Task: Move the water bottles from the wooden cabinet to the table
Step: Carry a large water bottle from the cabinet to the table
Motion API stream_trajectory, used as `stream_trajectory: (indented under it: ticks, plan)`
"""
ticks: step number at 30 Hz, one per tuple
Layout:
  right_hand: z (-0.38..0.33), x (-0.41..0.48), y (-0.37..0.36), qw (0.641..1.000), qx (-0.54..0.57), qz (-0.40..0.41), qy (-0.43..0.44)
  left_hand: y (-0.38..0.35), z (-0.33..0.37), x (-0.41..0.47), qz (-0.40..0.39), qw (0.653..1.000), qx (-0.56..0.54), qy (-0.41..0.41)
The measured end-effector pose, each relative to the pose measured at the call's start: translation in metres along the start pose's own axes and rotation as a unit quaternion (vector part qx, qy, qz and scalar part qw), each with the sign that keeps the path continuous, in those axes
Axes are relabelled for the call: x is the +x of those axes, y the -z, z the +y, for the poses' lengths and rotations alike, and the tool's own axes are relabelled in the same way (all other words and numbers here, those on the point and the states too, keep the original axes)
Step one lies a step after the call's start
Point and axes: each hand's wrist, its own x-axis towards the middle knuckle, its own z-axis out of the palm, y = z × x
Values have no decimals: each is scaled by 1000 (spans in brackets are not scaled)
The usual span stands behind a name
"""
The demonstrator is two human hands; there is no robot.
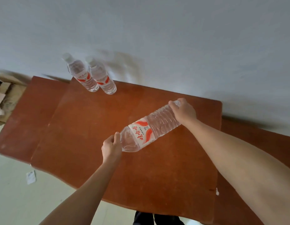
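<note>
A large clear water bottle (149, 127) with a white and red label lies tilted above the reddish-brown table (92, 127). My left hand (111, 147) grips its neck end at the lower left, hiding the cap. My right hand (184, 111) holds its bottom end at the upper right. Two more clear bottles with red and white labels stand upright side by side at the table's far edge, one on the left (81, 75) and one on the right (101, 78), close to the wall.
A grey-white wall (157, 38) runs right behind the table. Cardboard boxes (4, 95) sit on the floor at the far left. A scrap of paper (30, 177) lies on the pale floor. Another reddish-brown surface (254, 143) adjoins the table on the right.
</note>
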Motion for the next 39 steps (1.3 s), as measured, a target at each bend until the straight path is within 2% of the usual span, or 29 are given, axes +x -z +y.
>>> stream_trajectory:
  ticks: [4,7,13,19,23,29,34,39]
  plan:
    - [1,0,-7,997,-64,19,25,-7,-14,-6,2,999,-31,18]
    - [0,-9,-2,997,-71,6,20,-4,-12,-21,-9,999,-37,7]
    - [4,-63,9,994,-56,-96,16,28,-17,-52,9,999,14,-29]
    - [-13,-147,-9,981,-55,-184,22,94,-47,-119,60,997,53,-19]
    - [-44,-202,-22,972,-87,-207,64,141,-90,-159,81,996,40,-14]
    - [-111,-290,-57,954,-157,-210,145,221,-159,-215,185,982,0,25]
    - [-178,-380,-103,923,-209,-210,244,304,-236,-260,248,965,-67,58]
    - [-236,-480,-168,900,-204,-233,306,391,-319,-303,293,948,-102,70]
